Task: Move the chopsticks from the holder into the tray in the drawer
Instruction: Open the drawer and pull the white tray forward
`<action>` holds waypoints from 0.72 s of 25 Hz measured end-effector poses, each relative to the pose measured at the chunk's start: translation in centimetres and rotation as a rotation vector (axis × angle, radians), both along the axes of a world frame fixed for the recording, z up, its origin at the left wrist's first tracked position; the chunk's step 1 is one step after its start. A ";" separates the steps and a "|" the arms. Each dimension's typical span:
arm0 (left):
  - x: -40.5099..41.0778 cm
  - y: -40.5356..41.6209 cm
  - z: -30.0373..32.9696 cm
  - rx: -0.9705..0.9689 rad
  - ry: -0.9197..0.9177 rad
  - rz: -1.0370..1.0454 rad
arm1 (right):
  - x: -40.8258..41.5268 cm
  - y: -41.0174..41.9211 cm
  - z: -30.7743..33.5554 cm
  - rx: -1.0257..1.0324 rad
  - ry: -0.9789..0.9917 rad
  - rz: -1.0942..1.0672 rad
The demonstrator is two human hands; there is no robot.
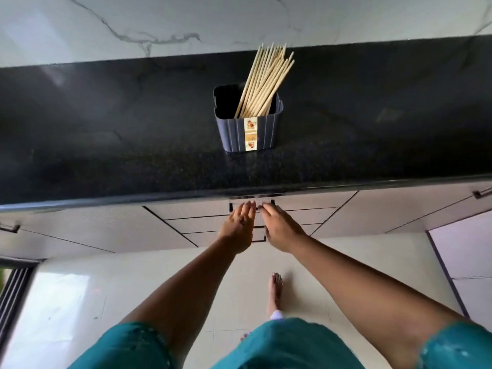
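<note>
A bundle of pale wooden chopsticks stands leaning to the right in a dark blue ribbed holder on the black counter. Below the counter's front edge, both hands reach to the dark handle of the top drawer, which is shut. My left hand has its fingers stretched out to the handle's left part. My right hand has its fingertips at the handle's middle. Neither hand holds a chopstick. The tray is hidden inside the drawer.
Two more drawer fronts sit under the top one, with cabinet doors and handles on either side. A white marble wall backs the counter. My bare foot stands on the pale tiled floor.
</note>
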State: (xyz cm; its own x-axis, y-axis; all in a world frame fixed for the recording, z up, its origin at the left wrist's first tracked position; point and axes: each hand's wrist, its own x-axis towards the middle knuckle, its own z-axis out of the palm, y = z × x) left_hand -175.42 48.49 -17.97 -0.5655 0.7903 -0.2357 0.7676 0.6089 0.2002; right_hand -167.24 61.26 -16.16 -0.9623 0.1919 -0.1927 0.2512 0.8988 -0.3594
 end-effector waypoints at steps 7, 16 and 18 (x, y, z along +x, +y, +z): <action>-2.2 1.6 -1.9 -0.169 0.124 0.000 | -4.5 -1.1 -2.6 0.120 -0.230 -0.157; 2.9 -2.7 -1.0 -0.199 -0.007 -0.073 | 2.5 -5.8 -4.0 0.109 -0.305 -0.121; 5.3 -4.3 -0.8 -0.184 -0.052 -0.050 | 5.0 -7.4 -3.8 0.123 -0.346 -0.111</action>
State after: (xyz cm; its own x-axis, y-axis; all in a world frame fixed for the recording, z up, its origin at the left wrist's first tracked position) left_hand -170.15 44.14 -18.81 -0.5102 0.7580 -0.4063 0.7893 0.6003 0.1290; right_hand -162.22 53.82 -19.92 -0.8163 0.3336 -0.4716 0.4372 0.8904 -0.1269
